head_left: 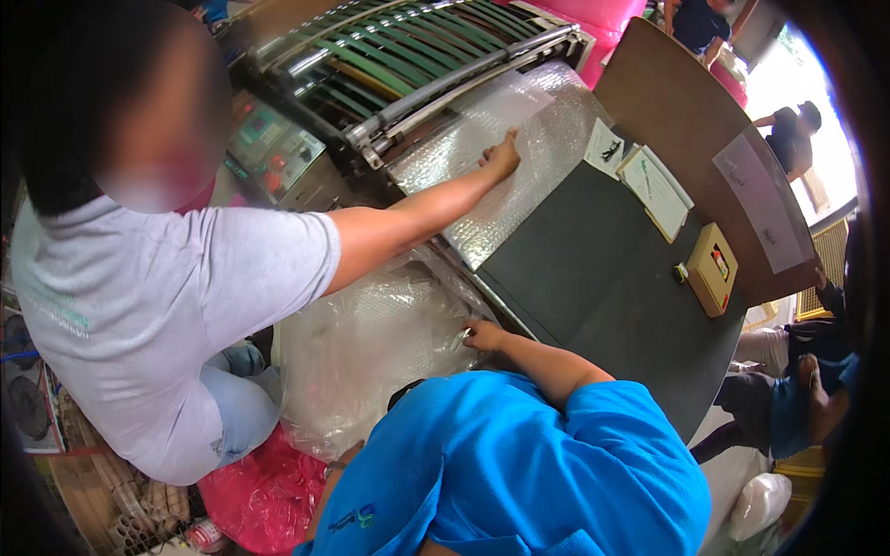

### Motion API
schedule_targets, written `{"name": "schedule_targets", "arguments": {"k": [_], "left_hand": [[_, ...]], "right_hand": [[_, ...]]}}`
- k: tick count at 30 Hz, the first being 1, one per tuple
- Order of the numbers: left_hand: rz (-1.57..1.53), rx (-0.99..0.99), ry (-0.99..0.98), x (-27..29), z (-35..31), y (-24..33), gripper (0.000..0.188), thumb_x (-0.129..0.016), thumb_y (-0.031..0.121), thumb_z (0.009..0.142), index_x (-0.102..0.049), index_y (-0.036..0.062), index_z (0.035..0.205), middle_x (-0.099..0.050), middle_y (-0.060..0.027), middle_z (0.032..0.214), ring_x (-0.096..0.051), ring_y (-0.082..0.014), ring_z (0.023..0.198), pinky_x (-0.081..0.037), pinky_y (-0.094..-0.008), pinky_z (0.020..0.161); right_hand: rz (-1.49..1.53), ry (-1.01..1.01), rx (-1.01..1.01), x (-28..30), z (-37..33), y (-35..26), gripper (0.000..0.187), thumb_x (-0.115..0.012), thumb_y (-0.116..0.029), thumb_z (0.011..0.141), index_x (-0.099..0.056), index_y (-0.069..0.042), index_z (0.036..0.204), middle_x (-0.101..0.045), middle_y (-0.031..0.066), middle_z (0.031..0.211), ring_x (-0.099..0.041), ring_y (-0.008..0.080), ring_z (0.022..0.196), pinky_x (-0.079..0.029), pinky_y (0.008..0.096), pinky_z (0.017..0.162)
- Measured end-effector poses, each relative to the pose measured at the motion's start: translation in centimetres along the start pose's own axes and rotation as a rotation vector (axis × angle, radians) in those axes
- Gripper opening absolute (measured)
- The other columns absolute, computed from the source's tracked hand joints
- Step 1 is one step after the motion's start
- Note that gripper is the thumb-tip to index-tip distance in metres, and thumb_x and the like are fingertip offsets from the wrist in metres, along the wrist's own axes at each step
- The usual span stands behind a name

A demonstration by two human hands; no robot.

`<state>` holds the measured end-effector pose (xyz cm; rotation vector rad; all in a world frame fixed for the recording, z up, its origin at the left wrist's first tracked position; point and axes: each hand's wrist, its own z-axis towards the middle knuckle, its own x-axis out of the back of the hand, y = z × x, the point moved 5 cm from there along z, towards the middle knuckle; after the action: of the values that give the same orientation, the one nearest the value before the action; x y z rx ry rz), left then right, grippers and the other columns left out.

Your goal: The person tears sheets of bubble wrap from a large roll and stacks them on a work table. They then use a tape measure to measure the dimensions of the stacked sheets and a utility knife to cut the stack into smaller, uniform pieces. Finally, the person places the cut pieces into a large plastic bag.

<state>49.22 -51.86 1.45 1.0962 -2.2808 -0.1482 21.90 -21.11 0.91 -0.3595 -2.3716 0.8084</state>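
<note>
My right hand point(481, 335) is closed on the upper right edge of a large clear plastic bag point(371, 343), thumb and fingers pinching the film. The bag spreads below the machine table and seems to hold bubble wrap sheets. Down by its lower edge is my left hand point(347, 455), mostly hidden by my blue sleeve and body, so its fingers do not show clearly. Beyond the bag, a bubble wrap sheet point(491, 204) lies on the machine's outfeed. A co-worker's hand point(503, 156) reaches over that sheet from the left.
A co-worker in a grey shirt point(167, 306) stands close at my left. The machine point(399, 65) has green belts and a control panel point(269, 144). A dark table point(593, 269) bears a notepad point(654, 190) and a box point(712, 269). Pink plastic point(264, 491) lies below.
</note>
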Motion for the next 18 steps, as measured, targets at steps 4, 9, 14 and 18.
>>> {"name": "schedule_targets", "arguments": {"k": [4,9,14,18], "left_hand": [[0.061,-0.075,0.009,0.8,1.9,4.9,0.070,-0.051,0.044,0.077,-0.030,-0.0021,0.124,-0.045,-0.0291,0.114,-0.046,-0.0373,0.106,-0.039,-0.0386,0.087],[0.114,-0.170,-0.015,0.1,3.6,11.7,0.067,-0.051,0.044,0.077,-0.031,0.0000,0.125,-0.045,-0.0290,0.113,-0.046,-0.0375,0.106,-0.039,-0.0393,0.087],[0.226,-0.216,-0.077,-0.7,5.1,17.3,0.065,-0.050,0.043,0.077,-0.032,0.0022,0.125,-0.045,-0.0288,0.113,-0.046,-0.0378,0.105,-0.039,-0.0400,0.087],[0.280,-0.287,-0.073,-0.4,6.6,22.4,0.063,-0.050,0.043,0.078,-0.033,0.0039,0.125,-0.045,-0.0287,0.113,-0.046,-0.0380,0.105,-0.040,-0.0405,0.087]], "right_hand": [[-0.041,0.086,0.145,1.4,-0.8,1.9,0.035,-0.056,-0.023,0.072,-0.055,-0.005,0.102,-0.061,0.0131,0.093,-0.057,0.0247,0.085,-0.044,0.0342,0.076],[0.385,0.181,0.287,11.2,-6.4,-4.5,0.022,-0.053,-0.025,0.079,-0.055,-0.003,0.077,-0.056,0.0056,0.070,-0.052,0.0147,0.069,-0.042,0.0286,0.062],[0.400,0.587,1.201,25.7,-25.4,-14.9,0.018,-0.054,-0.014,0.074,-0.053,0.003,0.071,-0.055,0.0104,0.073,-0.050,0.0151,0.065,-0.040,0.0275,0.055],[0.038,0.714,1.783,29.7,-40.1,-18.0,0.019,-0.054,-0.018,0.075,-0.051,0.000,0.072,-0.054,0.0090,0.071,-0.049,0.0150,0.063,-0.039,0.0286,0.053]]}}
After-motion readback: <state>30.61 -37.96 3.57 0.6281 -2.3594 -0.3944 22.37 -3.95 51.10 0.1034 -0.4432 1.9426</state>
